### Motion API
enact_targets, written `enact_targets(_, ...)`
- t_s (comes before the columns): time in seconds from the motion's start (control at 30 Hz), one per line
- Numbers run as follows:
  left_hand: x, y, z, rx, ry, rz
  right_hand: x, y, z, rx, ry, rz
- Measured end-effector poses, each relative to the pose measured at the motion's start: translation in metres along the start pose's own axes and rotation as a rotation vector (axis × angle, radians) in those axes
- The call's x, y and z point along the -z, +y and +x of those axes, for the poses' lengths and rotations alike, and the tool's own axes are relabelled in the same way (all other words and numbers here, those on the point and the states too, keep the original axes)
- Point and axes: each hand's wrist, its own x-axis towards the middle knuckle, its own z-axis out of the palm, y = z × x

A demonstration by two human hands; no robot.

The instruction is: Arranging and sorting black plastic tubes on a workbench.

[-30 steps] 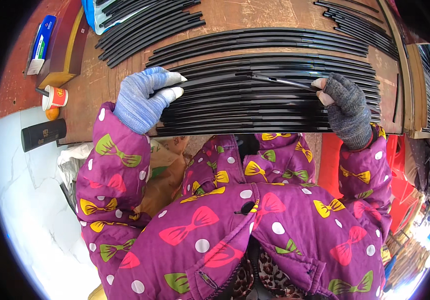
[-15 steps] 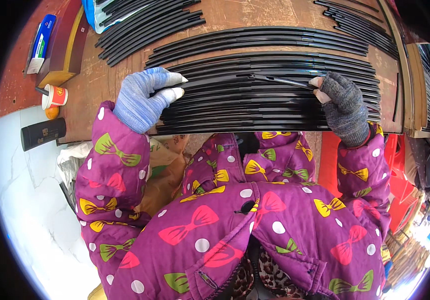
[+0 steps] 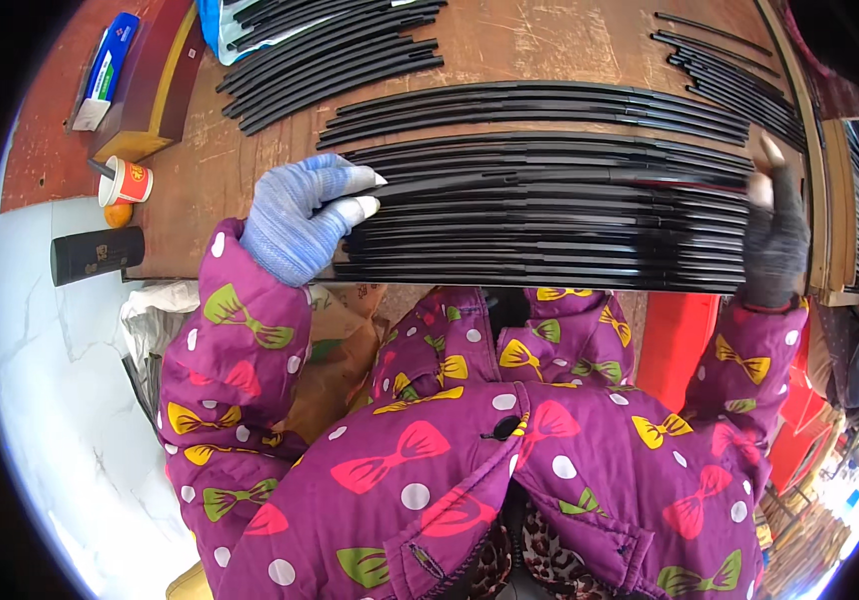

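My left hand (image 3: 300, 215), in a light blue knit glove with bare fingertips, pinches the left end of a black rod (image 3: 450, 184). The rod lies over a row of similar black rods (image 3: 550, 235) on the table. At the right ends of that row is my right hand (image 3: 775, 225), in a dark grey fingerless glove. Motion smears its fingers, so I cannot make out whether they hold anything. A faint dark reddish streak (image 3: 690, 183) runs across the rods toward it.
Beyond the row lie more black rods (image 3: 540, 105), with bundles at the far left (image 3: 340, 70) and far right (image 3: 730, 75). On the left are a wooden box (image 3: 150, 90), a paper cup (image 3: 130, 184), an orange fruit (image 3: 118, 215) and a black case (image 3: 98, 255). A wooden ledge (image 3: 832, 200) borders the right.
My right hand has moved right, away from the middle of the rods, and the thin grey stick it pinched no longer shows clearly. My left hand keeps its pinch. The whole view has shifted slightly.
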Motion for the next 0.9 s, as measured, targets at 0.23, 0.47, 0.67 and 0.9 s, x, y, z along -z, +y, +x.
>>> enact_targets(0.23,-0.004,0.002,0.005,-0.089,-0.088,0.056,0.007,0.040,-0.035,-0.584,-0.109,0.587)
enact_targets(0.47,-0.021,0.019,0.010,-0.160,0.042,0.177,-0.023,-0.013,-0.033,-0.541,0.134,0.717)
enact_targets(0.67,-0.030,0.031,0.009,-0.162,-0.070,0.129,-0.033,-0.041,-0.045,-0.400,-0.021,0.737)
enact_targets(0.9,-0.049,0.032,0.016,-0.299,-0.009,0.210,-0.047,-0.101,-0.037,-0.571,-0.489,1.012)
